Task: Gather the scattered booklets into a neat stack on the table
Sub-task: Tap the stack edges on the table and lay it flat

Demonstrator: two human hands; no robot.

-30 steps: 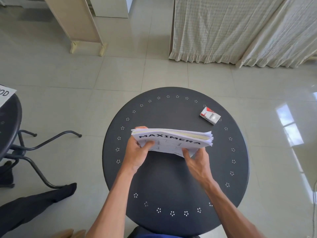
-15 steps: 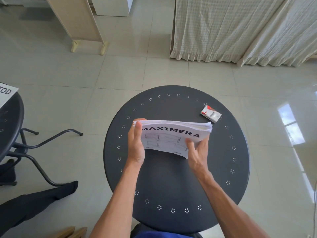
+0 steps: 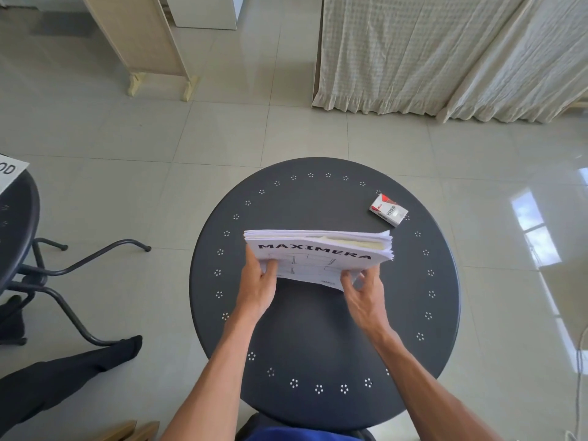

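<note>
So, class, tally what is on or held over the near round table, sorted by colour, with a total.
White: 1, the stack of booklets, held by the left hand and right hand
Red and white: 1, the small box
Total: 2, on the dark table

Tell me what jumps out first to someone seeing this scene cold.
The white stack of booklets marked MAXIMERA, held up on edge over the middle of the round black table by the left hand and right hand. Next, the small red and white box lying near the table's far right rim.
</note>
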